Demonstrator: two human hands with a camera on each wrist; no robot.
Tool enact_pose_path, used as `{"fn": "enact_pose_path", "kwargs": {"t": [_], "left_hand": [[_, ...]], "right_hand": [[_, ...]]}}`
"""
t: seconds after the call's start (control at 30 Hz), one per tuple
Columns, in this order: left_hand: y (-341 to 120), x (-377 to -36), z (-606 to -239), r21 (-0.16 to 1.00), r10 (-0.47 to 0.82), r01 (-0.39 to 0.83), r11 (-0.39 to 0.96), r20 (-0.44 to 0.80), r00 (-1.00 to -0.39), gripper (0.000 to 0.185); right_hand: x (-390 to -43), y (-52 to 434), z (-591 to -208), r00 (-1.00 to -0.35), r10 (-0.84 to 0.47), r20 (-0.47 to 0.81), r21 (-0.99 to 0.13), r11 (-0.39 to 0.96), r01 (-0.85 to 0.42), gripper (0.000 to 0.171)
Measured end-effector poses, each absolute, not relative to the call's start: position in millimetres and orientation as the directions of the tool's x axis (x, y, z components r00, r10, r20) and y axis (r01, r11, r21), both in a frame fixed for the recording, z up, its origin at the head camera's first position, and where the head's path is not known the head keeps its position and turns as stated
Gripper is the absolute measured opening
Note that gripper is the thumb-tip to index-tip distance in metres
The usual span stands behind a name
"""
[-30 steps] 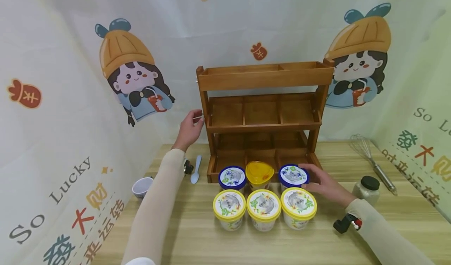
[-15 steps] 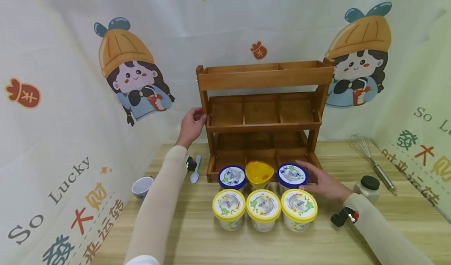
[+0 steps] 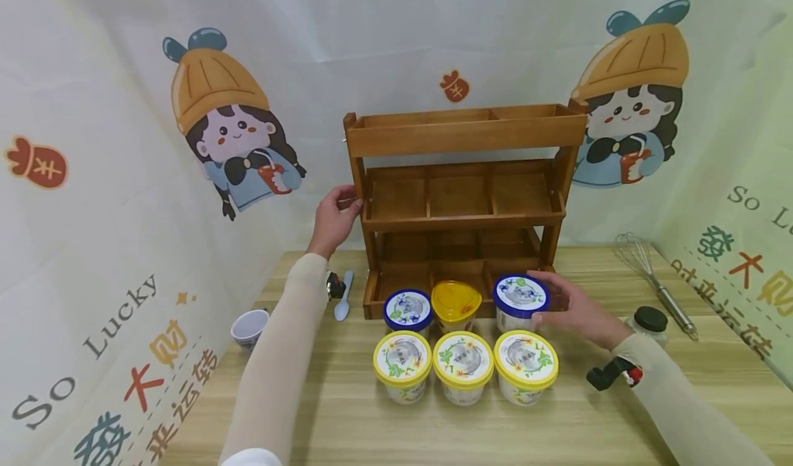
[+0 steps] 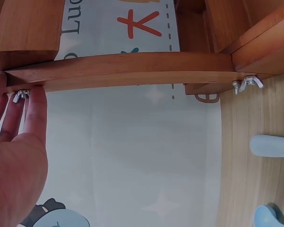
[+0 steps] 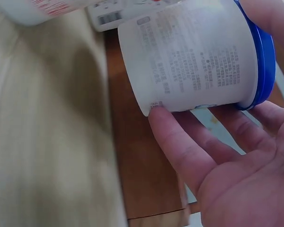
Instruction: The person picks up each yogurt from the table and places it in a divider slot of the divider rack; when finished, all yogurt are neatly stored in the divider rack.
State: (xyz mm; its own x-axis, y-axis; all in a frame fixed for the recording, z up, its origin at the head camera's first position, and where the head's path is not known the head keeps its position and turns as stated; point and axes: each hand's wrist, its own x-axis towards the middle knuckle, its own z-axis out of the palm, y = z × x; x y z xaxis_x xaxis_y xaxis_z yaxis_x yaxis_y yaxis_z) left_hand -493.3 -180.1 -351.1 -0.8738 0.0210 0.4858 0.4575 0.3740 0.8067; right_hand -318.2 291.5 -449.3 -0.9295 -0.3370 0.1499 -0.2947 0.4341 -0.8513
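My right hand (image 3: 581,311) grips a white tub with a blue lid (image 3: 522,295), thumb near its lid and fingers along its side. In the right wrist view, printed text covers the wall of this tub (image 5: 189,61). Behind it stands a brown wooden tiered rack (image 3: 464,139) with divided shelves. My left hand (image 3: 334,221) holds the rack's left side post; the left wrist view shows its fingers (image 4: 37,111) around the post beside a wing nut (image 4: 21,95). Another blue-lidded tub (image 3: 407,310) and a cup with a yellow rounded-triangle lid (image 3: 456,302) stand before the rack.
Three yellow-lidded tubs (image 3: 464,363) form the front row. A pale blue spoon (image 3: 343,297) and a small bowl (image 3: 250,327) lie to the left. On the right are a black-lidded jar (image 3: 649,321) and a whisk (image 3: 657,283). Printed cloth walls enclose the table.
My left hand has closed in on the rack's post and now holds it. My right hand has raised the right blue-lidded tub slightly and shifted it toward the rack.
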Motion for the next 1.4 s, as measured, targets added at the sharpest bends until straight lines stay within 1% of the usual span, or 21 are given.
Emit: {"fn": "enact_pose_path", "kwargs": {"t": [0.23,0.47,0.63,0.87,1.0,1.2,1.4], "left_hand": [[-180.6,-494.8,-352.9,0.806,0.023,0.445,0.391,0.475,-0.880,0.041],[-179.1,-498.2,-350.8,0.801,0.024,0.445,0.400,0.476,-0.879,0.039],[-177.3,-501.5,-347.3,0.792,0.025,0.452,0.411,0.486,-0.874,0.040],[-178.1,-495.4,-351.1,0.804,0.025,0.439,0.401,0.470,-0.882,0.037],[-178.2,-495.5,-351.0,0.800,0.039,0.455,0.390,0.480,-0.877,0.036],[-178.5,-497.1,-349.6,0.798,0.035,0.471,0.376,0.496,-0.868,0.035],[-179.5,-496.7,-350.1,0.795,0.040,0.464,0.392,0.488,-0.872,0.036]], "right_hand": [[-325.4,290.5,-432.7,-0.948,-0.274,0.160,-0.867,0.420,-0.268,0.087],[-335.5,289.4,-426.2,-0.965,-0.198,0.174,-0.864,0.440,-0.246,0.091],[-343.4,288.0,-422.6,-0.967,-0.143,0.212,-0.846,0.468,-0.254,0.091],[-350.8,282.9,-433.2,-0.979,-0.072,0.188,-0.839,0.506,-0.199,0.098],[-355.9,281.4,-439.2,-0.978,-0.046,0.202,-0.826,0.528,-0.195,0.098],[-360.6,278.9,-442.9,-0.985,-0.043,0.164,-0.788,0.595,-0.157,0.104],[-360.4,277.0,-445.1,-0.989,-0.040,0.141,-0.764,0.632,-0.134,0.102]]}}
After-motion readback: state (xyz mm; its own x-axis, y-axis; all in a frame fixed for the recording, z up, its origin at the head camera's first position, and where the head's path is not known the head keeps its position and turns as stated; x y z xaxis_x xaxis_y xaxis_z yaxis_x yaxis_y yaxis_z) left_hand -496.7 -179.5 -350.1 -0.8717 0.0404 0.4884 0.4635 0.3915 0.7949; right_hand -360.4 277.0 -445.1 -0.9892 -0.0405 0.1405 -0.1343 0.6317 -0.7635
